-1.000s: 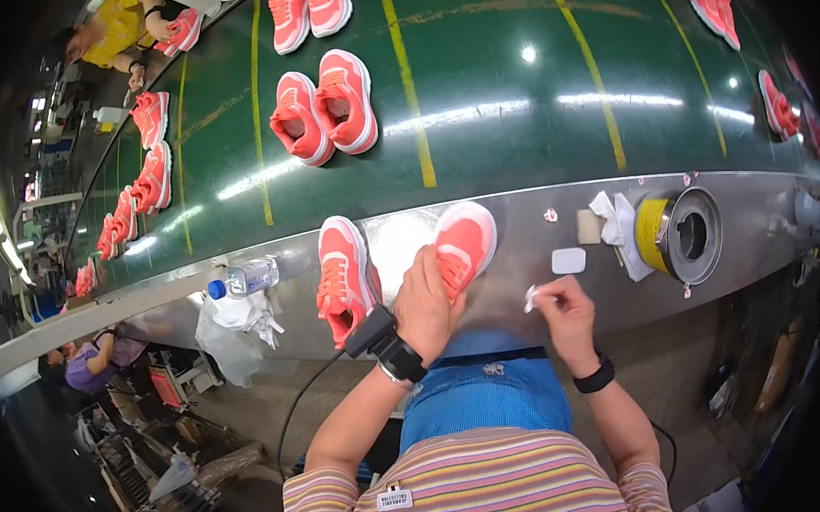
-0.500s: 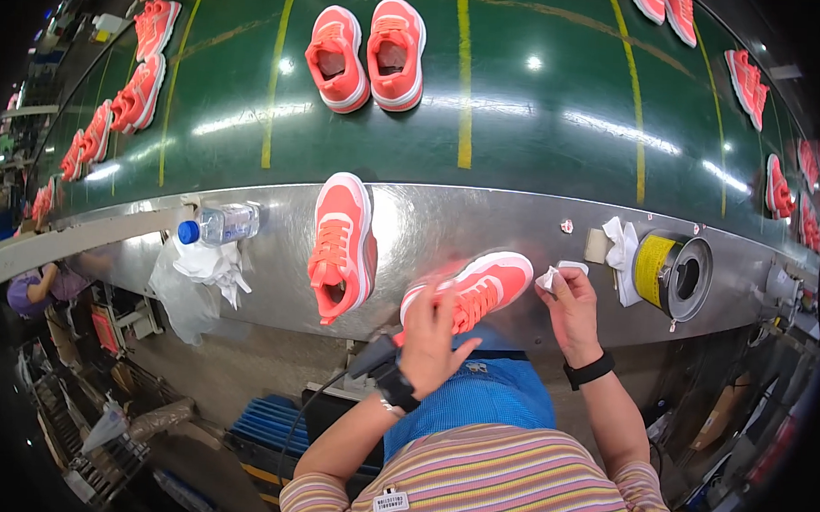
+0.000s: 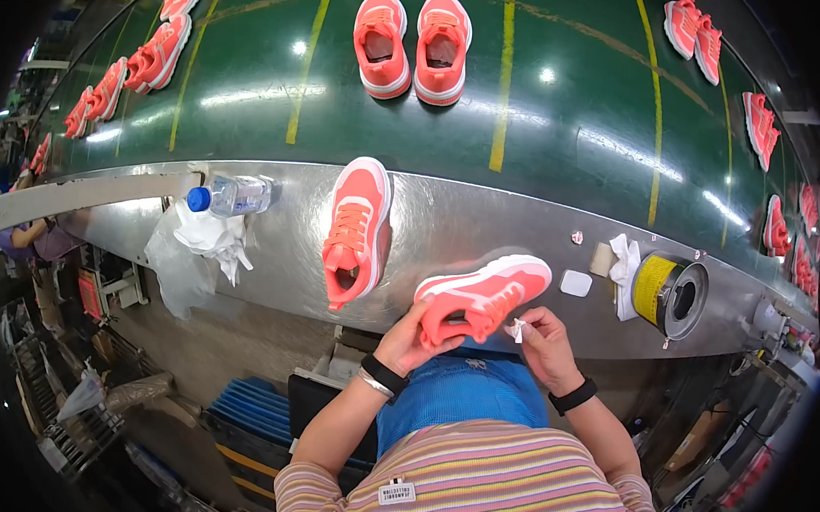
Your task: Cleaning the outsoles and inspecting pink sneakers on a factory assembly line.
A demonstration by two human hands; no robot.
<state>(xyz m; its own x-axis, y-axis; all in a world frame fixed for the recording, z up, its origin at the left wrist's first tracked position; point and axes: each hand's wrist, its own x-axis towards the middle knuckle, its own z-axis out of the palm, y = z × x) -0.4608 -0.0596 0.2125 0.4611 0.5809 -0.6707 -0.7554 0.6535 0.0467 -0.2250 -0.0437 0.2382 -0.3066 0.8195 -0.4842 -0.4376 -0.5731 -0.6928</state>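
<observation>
A coral sneaker with a white sole lies tilted on its side at the bench's front edge, its opening toward me. My left hand is closed around its heel end. Beside the laces, my right hand pinches a small white wad, apparently cloth or tissue, close to the shoe's collar. To the left, another coral sneaker stands upright on the metal bench with its toe pointing away. A white square pad lies flat to the right.
Beyond the metal bench runs a green conveyor belt carrying several coral sneakers. A bottle and crumpled white cloth sit left. At right are a beige block, white cloth and a yellow-labelled tin.
My left hand has taken the shoe by its heel and tilted it. My right hand has moved from the white pad toward the shoe with the wad. The belt's shoes have shifted right.
</observation>
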